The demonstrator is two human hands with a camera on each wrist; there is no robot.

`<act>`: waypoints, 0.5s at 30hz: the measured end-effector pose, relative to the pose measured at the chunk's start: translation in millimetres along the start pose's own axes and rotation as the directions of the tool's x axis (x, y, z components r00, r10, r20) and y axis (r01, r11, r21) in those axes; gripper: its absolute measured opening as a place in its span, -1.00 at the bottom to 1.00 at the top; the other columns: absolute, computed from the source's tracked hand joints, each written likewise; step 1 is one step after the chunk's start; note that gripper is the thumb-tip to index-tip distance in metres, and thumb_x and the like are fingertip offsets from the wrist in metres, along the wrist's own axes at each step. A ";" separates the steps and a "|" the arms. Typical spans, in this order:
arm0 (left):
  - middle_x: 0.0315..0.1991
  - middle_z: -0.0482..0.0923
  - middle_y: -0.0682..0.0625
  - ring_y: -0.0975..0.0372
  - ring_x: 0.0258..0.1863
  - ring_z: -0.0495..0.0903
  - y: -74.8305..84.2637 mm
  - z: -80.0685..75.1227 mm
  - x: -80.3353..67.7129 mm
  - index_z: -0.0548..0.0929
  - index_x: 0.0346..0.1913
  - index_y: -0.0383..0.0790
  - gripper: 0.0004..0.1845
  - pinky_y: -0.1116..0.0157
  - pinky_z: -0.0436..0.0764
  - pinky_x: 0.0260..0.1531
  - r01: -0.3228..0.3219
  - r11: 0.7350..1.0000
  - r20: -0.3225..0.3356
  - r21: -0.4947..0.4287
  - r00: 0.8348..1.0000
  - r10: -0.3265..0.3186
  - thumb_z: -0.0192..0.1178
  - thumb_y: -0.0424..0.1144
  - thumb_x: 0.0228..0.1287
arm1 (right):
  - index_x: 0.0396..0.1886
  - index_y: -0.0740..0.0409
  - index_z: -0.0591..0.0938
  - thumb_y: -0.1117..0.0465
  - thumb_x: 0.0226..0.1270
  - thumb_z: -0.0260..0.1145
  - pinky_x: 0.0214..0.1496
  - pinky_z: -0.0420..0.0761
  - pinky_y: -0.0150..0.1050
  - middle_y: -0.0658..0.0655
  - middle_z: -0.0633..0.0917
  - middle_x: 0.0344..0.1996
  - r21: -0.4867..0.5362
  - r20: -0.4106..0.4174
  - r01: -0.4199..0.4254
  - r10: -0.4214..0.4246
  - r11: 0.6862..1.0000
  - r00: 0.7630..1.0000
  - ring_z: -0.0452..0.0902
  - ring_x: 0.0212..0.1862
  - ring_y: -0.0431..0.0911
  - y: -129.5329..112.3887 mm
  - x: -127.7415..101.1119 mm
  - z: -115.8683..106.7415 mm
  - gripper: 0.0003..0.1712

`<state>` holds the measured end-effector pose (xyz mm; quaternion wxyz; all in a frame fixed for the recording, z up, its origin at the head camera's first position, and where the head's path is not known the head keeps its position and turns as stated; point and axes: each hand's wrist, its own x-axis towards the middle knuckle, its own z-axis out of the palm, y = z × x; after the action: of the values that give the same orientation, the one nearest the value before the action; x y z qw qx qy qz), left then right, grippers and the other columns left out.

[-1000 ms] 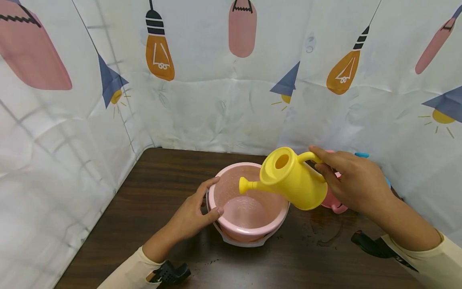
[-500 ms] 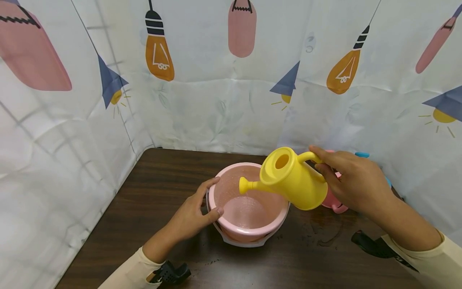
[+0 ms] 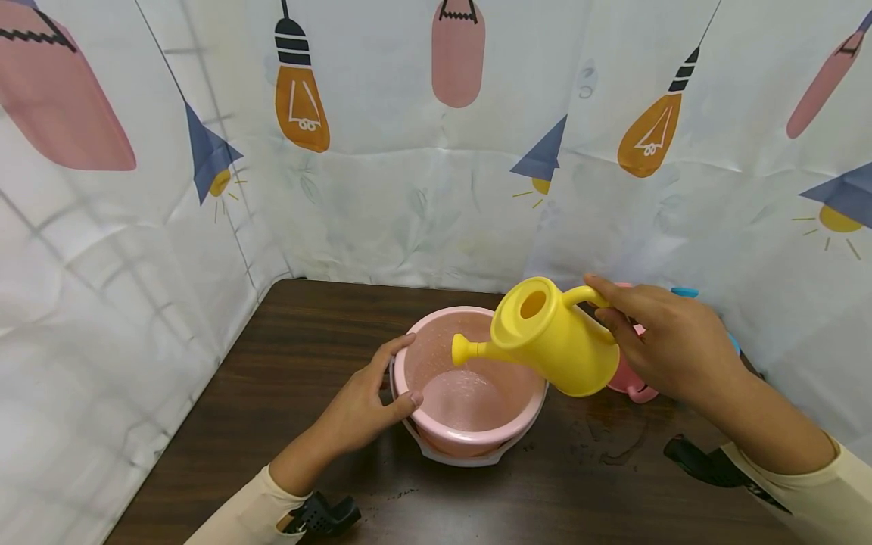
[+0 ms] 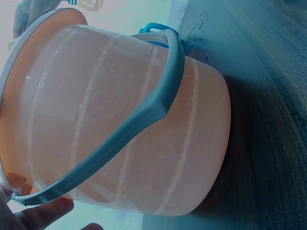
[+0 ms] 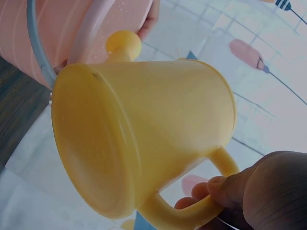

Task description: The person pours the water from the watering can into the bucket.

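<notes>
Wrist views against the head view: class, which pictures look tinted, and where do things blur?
Head view: even light, natural colours, sharp yellow watering can. Left wrist view: bluish cast on the pink bucket, fingertips blurred. Right wrist view: washed out, right hand dark and soft.

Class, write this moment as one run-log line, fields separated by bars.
right hand: holds yellow watering can tilted, spout over pink bucket | left hand: grips bucket rim | table: wet spots
</notes>
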<state>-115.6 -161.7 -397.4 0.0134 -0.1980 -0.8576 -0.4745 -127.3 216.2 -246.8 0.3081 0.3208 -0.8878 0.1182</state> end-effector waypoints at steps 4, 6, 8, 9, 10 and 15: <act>0.42 0.37 -0.18 0.02 0.15 0.62 -0.3 0.0 -0.1 0.17 0.57 0.25 -0.18 -0.01 0.58 0.08 0.001 1.000 0.001 -0.004 1.000 -0.001 0.28 0.10 0.31 | 0.23 0.17 0.68 0.41 0.07 0.54 -0.48 0.55 0.01 0.12 0.80 -0.24 -0.005 0.004 -0.003 0.003 1.000 1.000 0.61 -0.40 -0.01 0.3 0.1 0.1 -0.36; 0.42 0.37 -0.19 0.00 0.15 0.62 -0.5 -0.3 -0.2 0.16 0.57 0.22 -0.18 -0.02 0.59 0.07 -0.004 1.000 0.003 -0.009 1.000 0.004 0.28 0.10 0.31 | 0.23 0.18 0.68 0.41 0.06 0.54 -0.48 0.55 0.01 0.13 0.80 -0.24 -0.006 0.007 -0.004 0.004 1.000 1.000 0.61 -0.40 -0.01 0.5 0.0 0.0 -0.36; 0.42 0.37 -0.20 -0.01 0.15 0.62 -0.6 -0.4 -0.3 0.16 0.58 0.21 -0.17 -0.02 0.59 0.07 -0.007 1.000 0.003 -0.012 1.000 0.007 0.27 0.11 0.31 | 0.23 0.18 0.68 0.41 0.05 0.54 -0.48 0.55 0.02 0.13 0.80 -0.24 -0.006 0.008 -0.003 0.003 1.000 1.000 0.61 -0.40 -0.01 0.7 0.1 -0.1 -0.35; 0.42 0.36 -0.20 -0.01 0.15 0.62 -0.5 -0.4 -0.2 0.16 0.58 0.21 -0.17 -0.02 0.59 0.07 -0.010 1.000 0.003 -0.011 1.000 0.010 0.27 0.11 0.31 | 0.23 0.18 0.68 0.41 0.06 0.54 -0.48 0.55 0.02 0.13 0.80 -0.24 -0.005 0.008 -0.002 0.002 1.000 1.000 0.61 -0.40 -0.01 0.8 0.1 -0.1 -0.35; 0.42 0.36 -0.20 -0.01 0.15 0.62 -0.4 -0.5 -0.3 0.16 0.58 0.21 -0.17 -0.02 0.59 0.07 -0.009 1.000 0.003 -0.012 1.000 0.009 0.27 0.11 0.31 | 0.23 0.18 0.68 0.42 0.06 0.54 -0.48 0.55 0.01 0.12 0.80 -0.25 -0.006 0.008 -0.001 0.001 1.000 1.000 0.61 -0.40 -0.01 0.8 0.2 -0.1 -0.35; 0.43 0.36 -0.17 0.03 0.15 0.62 0.4 0.0 -0.3 0.17 0.56 0.25 -0.18 0.00 0.59 0.08 -0.004 1.000 0.000 -0.012 1.000 0.004 0.29 0.09 0.30 | 0.23 0.19 0.68 0.41 0.07 0.54 -0.48 0.55 0.01 0.12 0.80 -0.25 -0.007 0.013 -0.003 0.003 1.000 1.000 0.61 -0.40 -0.01 0.6 0.7 -0.6 -0.36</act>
<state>-115.2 -161.6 -397.2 0.0131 -0.1997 -0.8544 -0.4796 -127.9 216.5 -245.9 0.3033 0.3192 -0.8907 0.1133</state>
